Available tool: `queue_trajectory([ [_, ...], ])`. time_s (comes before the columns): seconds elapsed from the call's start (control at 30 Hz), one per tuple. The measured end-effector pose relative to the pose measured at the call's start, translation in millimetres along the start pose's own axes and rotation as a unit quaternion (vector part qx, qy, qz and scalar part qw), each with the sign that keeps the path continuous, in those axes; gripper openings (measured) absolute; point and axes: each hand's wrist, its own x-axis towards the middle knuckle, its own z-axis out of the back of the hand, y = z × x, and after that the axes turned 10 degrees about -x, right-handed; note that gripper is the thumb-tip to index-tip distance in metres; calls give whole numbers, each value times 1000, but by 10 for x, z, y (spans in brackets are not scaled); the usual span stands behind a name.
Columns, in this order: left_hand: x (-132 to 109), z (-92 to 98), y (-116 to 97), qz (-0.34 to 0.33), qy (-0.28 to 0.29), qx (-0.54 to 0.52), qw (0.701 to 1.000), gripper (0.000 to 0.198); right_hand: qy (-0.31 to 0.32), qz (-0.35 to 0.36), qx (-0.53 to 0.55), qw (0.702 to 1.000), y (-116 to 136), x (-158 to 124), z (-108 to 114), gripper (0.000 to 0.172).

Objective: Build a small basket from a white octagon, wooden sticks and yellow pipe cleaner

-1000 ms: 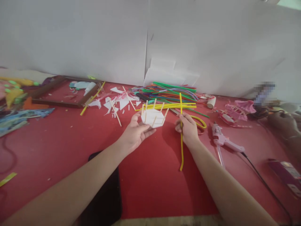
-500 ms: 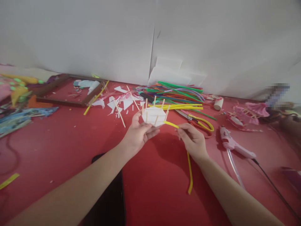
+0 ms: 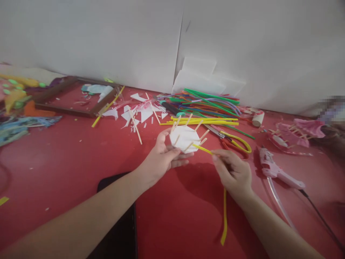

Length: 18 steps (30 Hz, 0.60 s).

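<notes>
My left hand [image 3: 159, 160] grips a small white hexagon card [image 3: 185, 138] with several short wooden sticks standing around its rim, held above the red table [image 3: 67, 162]. My right hand [image 3: 234, 172] pinches a yellow pipe cleaner [image 3: 224, 219]; its front end touches the hexagon's near right edge, and its long tail hangs down past my wrist toward the table.
A pile of coloured pipe cleaners [image 3: 207, 104] lies behind the hands by the white wall. Yellow-handled scissors [image 3: 231, 140] and a pink glue gun [image 3: 277, 171] with cord sit to the right. White scraps [image 3: 140, 113], a wooden frame [image 3: 72, 97] and a black phone [image 3: 118, 230] lie left and near.
My right hand turned the yellow pipe cleaner from upright to pointing left, bringing its tip to the hexagon's edge. Both hands drifted slightly right and nearer; the hexagon tilted flatter.
</notes>
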Motion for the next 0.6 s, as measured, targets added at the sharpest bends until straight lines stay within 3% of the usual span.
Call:
queue_trajectory([
  [0.37,-43,-69,-13,14,-10,25,1000,55,18,127,-28,991,183,73,-51,15],
  [0.6,-29,-79,-49,46,-1,12,999,53,45,141,-9,989,126,61,-56,24],
])
